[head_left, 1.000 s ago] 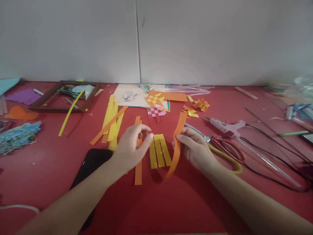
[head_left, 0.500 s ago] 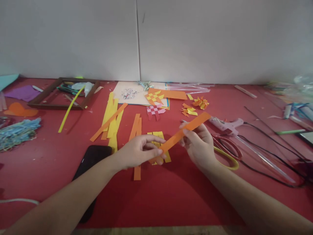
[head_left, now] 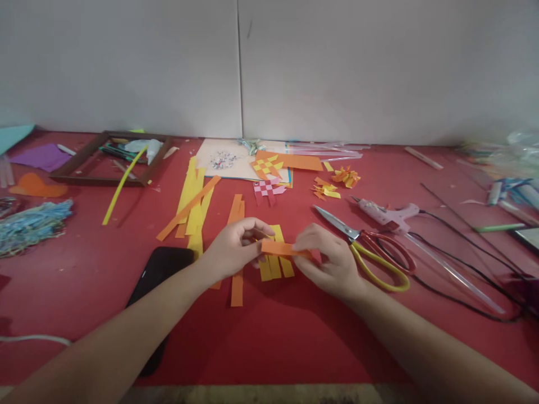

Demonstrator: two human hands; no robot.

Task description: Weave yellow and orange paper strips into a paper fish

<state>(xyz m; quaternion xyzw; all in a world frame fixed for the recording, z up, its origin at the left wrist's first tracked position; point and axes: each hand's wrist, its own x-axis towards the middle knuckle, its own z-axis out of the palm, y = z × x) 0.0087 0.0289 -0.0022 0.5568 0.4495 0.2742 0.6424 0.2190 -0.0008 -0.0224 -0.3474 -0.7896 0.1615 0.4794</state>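
An orange paper strip (head_left: pixel 278 248) is stretched sideways between my two hands, above several yellow paper strips (head_left: pixel 275 268) laid side by side on the red table. My left hand (head_left: pixel 236 247) pinches the strip's left end between thumb and fingers. At the other end my right hand (head_left: pixel 328 259) grips it, its fingers covering that part. Beside and partly under my left hand lie more orange strips (head_left: pixel 237 289). A woven orange-and-yellow paper fish (head_left: pixel 266 166) and a pink checkered one (head_left: pixel 268 189) lie farther back.
Scissors (head_left: pixel 366 247) and a pink glue gun (head_left: pixel 389 216) with a black cable lie right of my right hand. A black phone (head_left: pixel 164 275) is under my left forearm. Yellow strips (head_left: pixel 194 196) are piled beyond it. A brown frame (head_left: pixel 84 180) sits back left.
The orange strip has swung from a slant to nearly level and come lower over the yellow strips. My right hand has moved left and down, uncovering the scissors' blades.
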